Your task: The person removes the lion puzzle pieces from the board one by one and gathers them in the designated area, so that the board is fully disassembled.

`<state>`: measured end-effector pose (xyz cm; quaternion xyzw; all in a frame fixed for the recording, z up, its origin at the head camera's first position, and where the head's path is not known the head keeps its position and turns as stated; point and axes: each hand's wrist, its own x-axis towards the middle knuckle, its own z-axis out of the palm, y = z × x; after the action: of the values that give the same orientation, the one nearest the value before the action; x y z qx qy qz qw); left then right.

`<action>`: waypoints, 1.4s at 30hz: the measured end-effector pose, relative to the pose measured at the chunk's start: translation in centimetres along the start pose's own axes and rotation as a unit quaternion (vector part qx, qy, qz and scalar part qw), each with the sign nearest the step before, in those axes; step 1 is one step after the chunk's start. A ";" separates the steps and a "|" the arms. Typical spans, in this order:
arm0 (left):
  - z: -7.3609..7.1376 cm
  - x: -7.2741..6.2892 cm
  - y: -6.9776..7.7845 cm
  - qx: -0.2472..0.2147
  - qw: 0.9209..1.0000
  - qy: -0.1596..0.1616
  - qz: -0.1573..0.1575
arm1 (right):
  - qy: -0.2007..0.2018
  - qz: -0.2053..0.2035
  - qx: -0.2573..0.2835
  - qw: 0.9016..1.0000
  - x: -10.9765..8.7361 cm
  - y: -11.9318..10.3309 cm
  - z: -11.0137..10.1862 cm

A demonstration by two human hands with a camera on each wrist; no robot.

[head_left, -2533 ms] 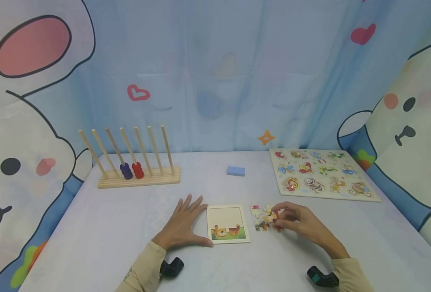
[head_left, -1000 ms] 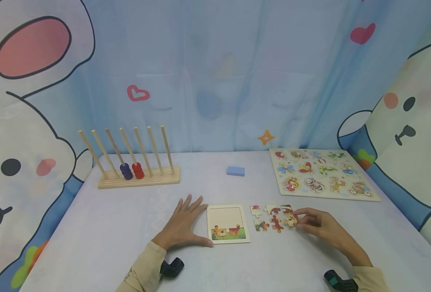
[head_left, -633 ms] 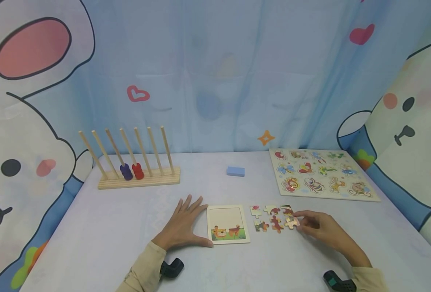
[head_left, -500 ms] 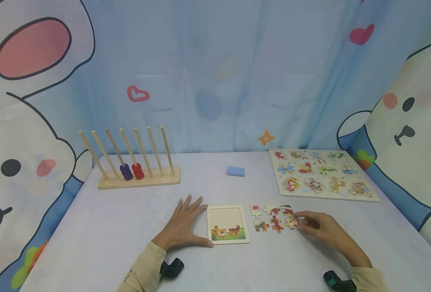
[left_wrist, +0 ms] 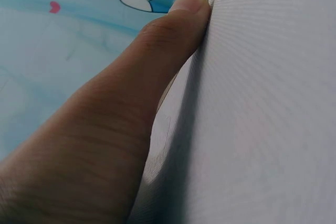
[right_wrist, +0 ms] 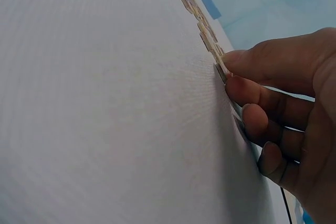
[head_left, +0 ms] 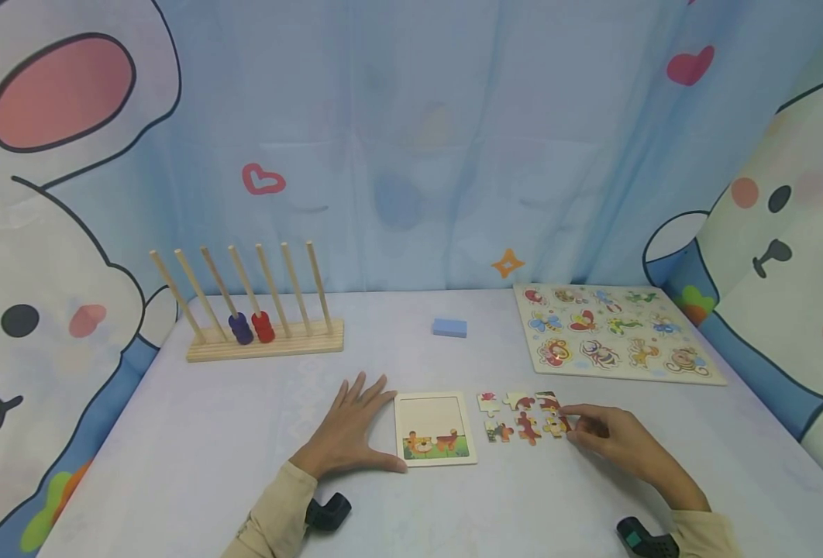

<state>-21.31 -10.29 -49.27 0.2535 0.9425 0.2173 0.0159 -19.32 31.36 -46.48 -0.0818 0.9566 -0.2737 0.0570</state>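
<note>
In the head view, a small square puzzle tray (head_left: 436,463) lies flat, its picture of an orange animal on grass filling only the lower part. My left hand (head_left: 352,432) is spread at the tray's left side, index fingertip by the upper corner and thumb at the lower one. The left wrist view shows the left thumb (left_wrist: 152,45) straight against the tray's edge. Right of the tray lie several loose jigsaw pieces (head_left: 527,428). At their right end my right hand (head_left: 610,438) pinches a jigsaw piece (right_wrist: 221,71) between thumb and index finger, low over the table.
A wooden peg stand (head_left: 265,350) with purple and red beads on two pegs stands at the back left. A blue block (head_left: 449,328) lies at the back middle. A picture board of insects and animals (head_left: 621,333) lies at the back right, before a printed curtain (head_left: 425,155).
My right hand has moved right from the middle of the loose pieces to their right end, uncovering several. Lately it shifts a piece slightly there. My left hand stays at the tray.
</note>
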 end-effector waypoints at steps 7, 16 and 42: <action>0.0 0.0 0.0 0.004 1.000 0.000 0.000 | 0.009 -0.011 0.003 1.000 0.0 0.1 0.1; 0.1 0.0 -0.1 0.002 1.000 -0.002 0.002 | 0.027 -0.024 -0.002 0.999 0.0 0.1 -0.2; 0.0 0.1 0.0 -0.001 1.000 -0.007 -0.002 | 0.130 -0.139 0.073 0.979 3.7 -5.6 2.7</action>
<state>-21.42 -10.27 -49.29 0.2528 0.9426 0.2166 0.0235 -21.81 24.62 -45.98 -0.1737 0.9125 -0.3564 -0.1010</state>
